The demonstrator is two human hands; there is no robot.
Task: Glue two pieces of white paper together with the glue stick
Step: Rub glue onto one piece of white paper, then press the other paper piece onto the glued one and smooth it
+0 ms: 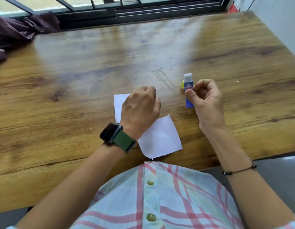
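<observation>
Two pieces of white paper lie on the wooden table (77, 96) near its front edge. The nearer piece (161, 139) shows almost whole; the farther piece (118, 104) is mostly hidden under my left hand (140, 108). That hand hovers over or rests on the papers with curled fingers, and nothing shows in it. My right hand (204, 100) pinches a blue glue stick (188, 95) upright between thumb and fingers, its white glue tip exposed. A small yellow thing, maybe the cap (182, 85), lies on the table just behind the stick.
A dark purple cloth (19, 32) is bunched at the table's far left corner below a barred window (127, 7). The table's right edge runs close to a white wall. My left wrist wears a watch with a green strap (117, 138).
</observation>
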